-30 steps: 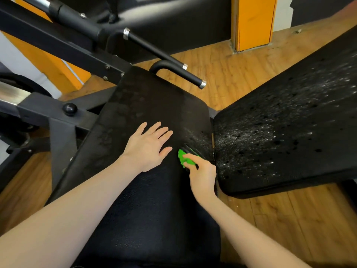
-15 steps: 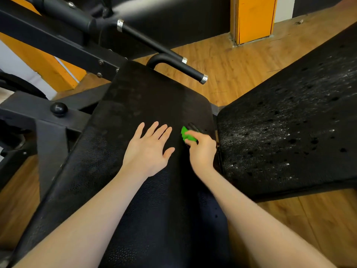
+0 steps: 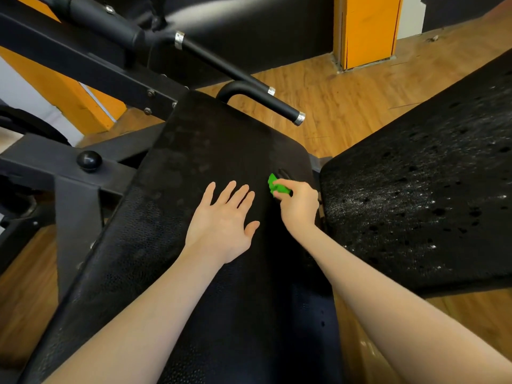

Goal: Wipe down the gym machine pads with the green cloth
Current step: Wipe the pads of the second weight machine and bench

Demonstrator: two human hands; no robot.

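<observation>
A long black pad [image 3: 210, 151] of the gym machine runs away from me down the middle of the view. My left hand [image 3: 221, 220] lies flat on it with its fingers spread. My right hand [image 3: 297, 206] grips a small bunched green cloth [image 3: 277, 187] and presses it on the pad near its right edge. A second black pad [image 3: 415, 195] stands to the right, speckled with white droplets and dark spots.
A black handle bar with silver end caps [image 3: 266, 102] juts out past the far end of the pad. Black frame beams and a round knob [image 3: 88, 160] lie to the left. Wooden floor [image 3: 346, 106] and an orange pillar [image 3: 365, 29] are behind.
My right hand has slid the green cloth forward along the pad's right edge, away from me. My left hand has stayed flat on the pad, and the camera has leaned in.
</observation>
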